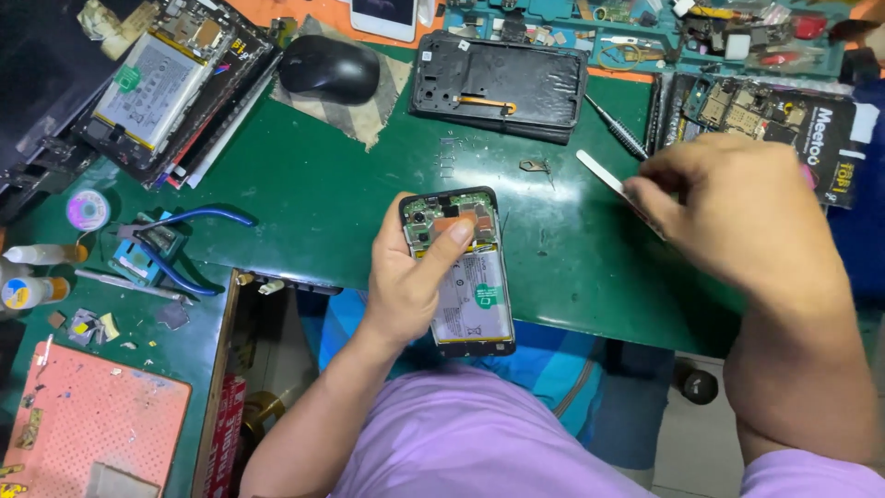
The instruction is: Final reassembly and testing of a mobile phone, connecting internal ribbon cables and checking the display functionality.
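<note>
Green bench (304, 198); left hand (410, 277) cradling opened phone (461, 272), right hand (728, 207), fingers pinching white pry tool (599, 172).

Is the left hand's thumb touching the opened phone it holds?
Touching. The head view shows the left hand wrapped around the opened phone, its thumb pressed flat on the exposed board near the top, with no gap visible.

1. Opened phone (461, 272) in left hand (412, 277), over worktop (304, 203) front edge.
2. Right hand (737, 207) to its right, w/ flat pry tool (599, 172).
3. Mouse (328, 67) behind-left; back cover (500, 85) behind.
4. Cutters (171, 244) far left.
</note>
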